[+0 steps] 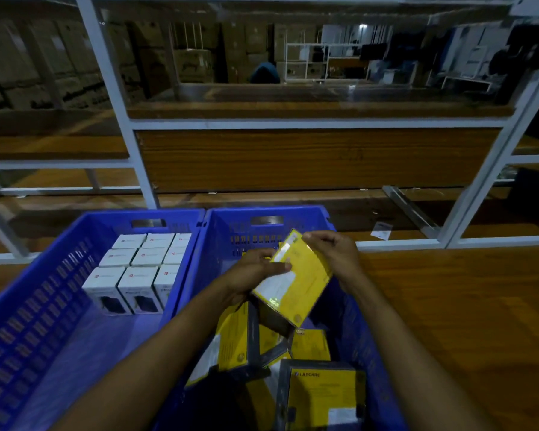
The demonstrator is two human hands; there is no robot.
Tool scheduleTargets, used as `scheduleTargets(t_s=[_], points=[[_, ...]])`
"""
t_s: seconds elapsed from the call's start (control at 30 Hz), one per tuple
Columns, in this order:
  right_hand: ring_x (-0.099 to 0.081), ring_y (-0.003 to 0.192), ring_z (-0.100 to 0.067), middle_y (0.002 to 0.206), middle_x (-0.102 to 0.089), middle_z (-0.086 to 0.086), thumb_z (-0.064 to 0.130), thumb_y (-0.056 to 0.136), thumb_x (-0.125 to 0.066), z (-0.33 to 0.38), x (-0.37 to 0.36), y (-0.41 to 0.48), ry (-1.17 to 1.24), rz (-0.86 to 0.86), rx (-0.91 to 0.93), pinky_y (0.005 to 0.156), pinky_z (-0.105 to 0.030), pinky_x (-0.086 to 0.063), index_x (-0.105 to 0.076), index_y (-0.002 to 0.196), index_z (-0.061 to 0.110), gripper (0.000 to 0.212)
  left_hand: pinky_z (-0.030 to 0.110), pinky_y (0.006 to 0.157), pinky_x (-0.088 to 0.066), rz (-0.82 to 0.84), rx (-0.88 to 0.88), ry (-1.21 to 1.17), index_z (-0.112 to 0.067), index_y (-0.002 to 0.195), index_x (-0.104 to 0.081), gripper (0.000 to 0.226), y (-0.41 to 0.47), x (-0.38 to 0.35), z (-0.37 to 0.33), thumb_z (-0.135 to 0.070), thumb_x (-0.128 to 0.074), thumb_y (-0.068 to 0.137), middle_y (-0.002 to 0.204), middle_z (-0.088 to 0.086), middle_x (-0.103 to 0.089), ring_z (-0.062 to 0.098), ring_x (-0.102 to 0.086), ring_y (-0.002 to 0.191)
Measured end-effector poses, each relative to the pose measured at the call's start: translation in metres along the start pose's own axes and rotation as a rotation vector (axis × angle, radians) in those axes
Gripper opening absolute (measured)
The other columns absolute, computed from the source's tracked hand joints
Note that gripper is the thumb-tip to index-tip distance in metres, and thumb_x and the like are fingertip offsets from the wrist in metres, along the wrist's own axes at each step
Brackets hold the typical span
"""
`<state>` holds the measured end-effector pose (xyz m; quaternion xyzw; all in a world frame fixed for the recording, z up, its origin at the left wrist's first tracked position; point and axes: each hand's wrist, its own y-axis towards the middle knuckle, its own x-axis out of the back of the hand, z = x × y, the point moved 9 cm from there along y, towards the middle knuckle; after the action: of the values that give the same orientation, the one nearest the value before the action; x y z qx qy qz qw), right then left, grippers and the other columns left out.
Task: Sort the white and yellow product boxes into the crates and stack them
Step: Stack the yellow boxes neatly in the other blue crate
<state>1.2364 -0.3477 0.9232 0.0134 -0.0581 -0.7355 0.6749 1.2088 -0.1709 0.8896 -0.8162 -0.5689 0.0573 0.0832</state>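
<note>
Mid-sort: our left hand [255, 270] and right hand [335, 253] pinch a yellow box [299, 290] over right crate [319, 213]; next, stack squarely.

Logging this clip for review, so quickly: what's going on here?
A person grips a flat yellow product box with the left hand and right hand, holding it tilted above the right blue plastic crate, where more yellow boxes lie jumbled. The left blue plastic crate beside it holds white cardboard boxes standing in neat rows at its far end. Both crates sit on a brown wooden table.
</note>
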Motion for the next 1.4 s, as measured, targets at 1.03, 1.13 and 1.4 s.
scheduleTargets(t_s=[1.03,1.13,1.4], points=[[-0.058,0.083,-0.032,0.085,-0.063,-0.007,0.02,0.056,-0.052,-0.028,-0.066,-0.027,0.463,0.026,-0.249,0.065,-0.034,-0.045,-0.061,0.087,0.013,0.033,0.041,0.074,-0.059,-0.386,-0.264,-0.244,-0.01,0.119,-0.063,0.025,-0.009,0.04,-0.024,-0.02,-0.059,0.096,0.108,0.012,-0.073,0.032,-0.071,0.097],[-0.06,0.088,-0.035,0.091,-0.066,-0.01,0.019,0.059,-0.055,-0.028,-0.066,-0.026,0.458,0.013,-0.257,0.073,-0.043,-0.046,-0.065,0.091,0.012,0.034,0.046,0.078,-0.058,-0.399,-0.272,-0.256,-0.006,0.12,-0.062,0.028,-0.009,0.041,-0.024,-0.02,-0.06,0.095,0.109,0.016,-0.072,0.035,-0.07,0.098],[-0.068,0.093,-0.03,0.107,-0.067,-0.012,0.009,0.091,-0.064,-0.04,-0.076,-0.024,0.393,0.181,-0.368,0.076,-0.042,-0.058,-0.06,0.123,0.016,0.033,0.053,0.078,-0.056,-0.478,-0.209,-0.598,0.002,0.13,-0.047,0.059,0.0,0.064,-0.005,-0.019,-0.065,0.078,0.131,0.026,-0.057,0.047,-0.06,0.111]])
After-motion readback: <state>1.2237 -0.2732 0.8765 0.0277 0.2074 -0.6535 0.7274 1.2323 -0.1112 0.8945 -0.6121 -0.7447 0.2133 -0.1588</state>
